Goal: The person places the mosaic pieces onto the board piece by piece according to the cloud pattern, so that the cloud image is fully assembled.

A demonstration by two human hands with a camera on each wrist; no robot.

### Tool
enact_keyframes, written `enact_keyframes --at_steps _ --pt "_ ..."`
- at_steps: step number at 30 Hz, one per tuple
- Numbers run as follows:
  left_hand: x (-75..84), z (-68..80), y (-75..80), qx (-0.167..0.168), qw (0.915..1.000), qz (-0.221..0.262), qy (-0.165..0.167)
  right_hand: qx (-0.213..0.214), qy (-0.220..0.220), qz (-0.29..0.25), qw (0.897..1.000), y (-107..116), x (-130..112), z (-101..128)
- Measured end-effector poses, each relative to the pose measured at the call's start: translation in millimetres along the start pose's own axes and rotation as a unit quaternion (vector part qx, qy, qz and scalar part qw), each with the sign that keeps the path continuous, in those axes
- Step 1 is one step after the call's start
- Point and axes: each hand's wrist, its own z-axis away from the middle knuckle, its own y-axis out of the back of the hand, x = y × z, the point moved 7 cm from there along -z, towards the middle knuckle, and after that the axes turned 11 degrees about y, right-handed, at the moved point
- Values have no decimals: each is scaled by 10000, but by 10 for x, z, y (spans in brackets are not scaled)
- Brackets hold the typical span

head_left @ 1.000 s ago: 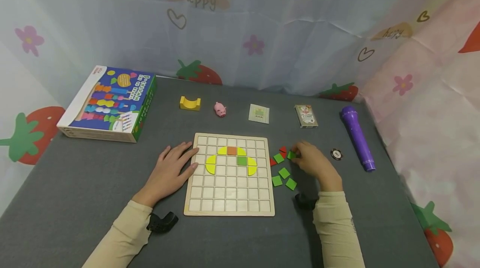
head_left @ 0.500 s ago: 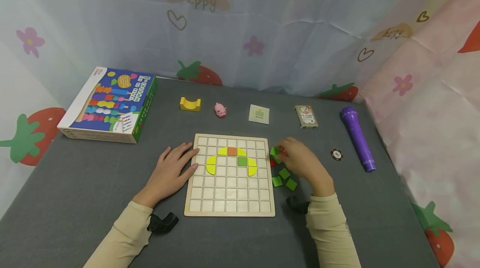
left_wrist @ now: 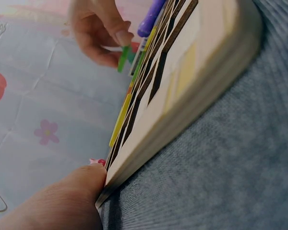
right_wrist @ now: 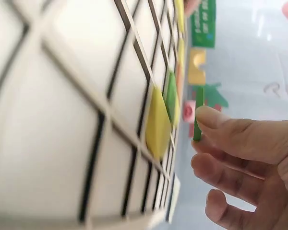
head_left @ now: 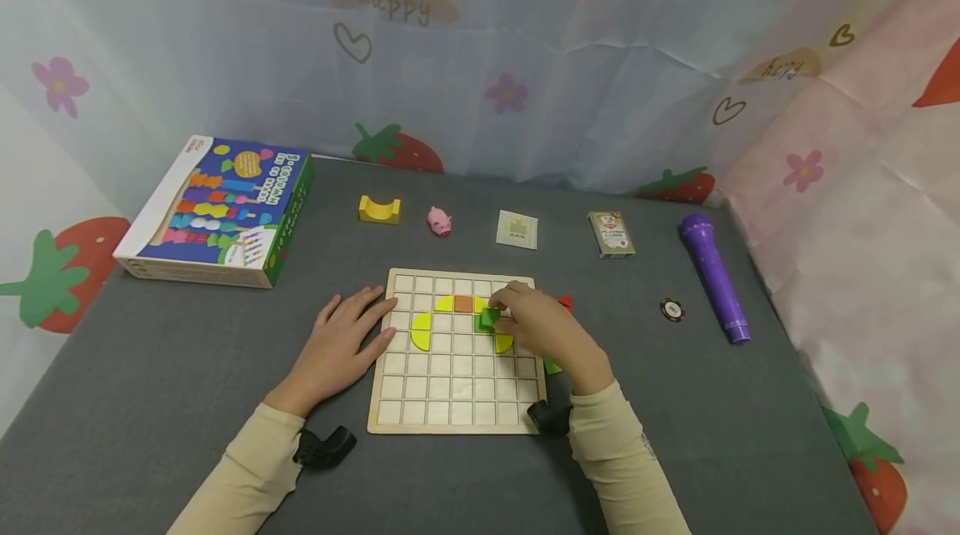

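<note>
Just above the board (head_left: 452, 387), right hand (head_left: 546, 327)

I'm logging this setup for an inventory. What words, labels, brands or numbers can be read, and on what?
"happy": on the backdrop, left of centre.
A similar word further right on it: too unclear to spell for certain.
Box: title and smaller print too blurred to read surely, also in the right wrist view.
Card pack: print too small.
Chip: centre marking too small.

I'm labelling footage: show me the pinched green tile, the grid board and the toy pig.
Pinched green tile (right_wrist: 199, 98): right wrist view, upper end.
Grid board (head_left: 439, 387): head view, a bare square.
Toy pig (head_left: 439, 222): head view, its body.
</note>
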Motion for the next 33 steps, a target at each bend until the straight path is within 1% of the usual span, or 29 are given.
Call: enact_keyframes --at_steps 3,8,18,21,29,33 --pt "3 -1 -2 3 10000 -8 -6 -93 87 47 9999 -51 -75 -66" --pt "4 -2 -4 9 10000 -27 -6 -117 221 220 9994 -102 -156 -148" --pt "11 6 6 -7 10000 -2 3 -330 439 747 9957 -186 -285 -264" --pt "11 8 4 -14 10000 -19 8 -369 435 822 9950 -195 -297 -271" --pt "-7 0 -11 -25 10000 -13 8 -309 482 955 9938 -208 -298 -282" --pt "-12 -2 -11 -43 10000 -2 12 -294 523 912 9940 -205 -294 -278"
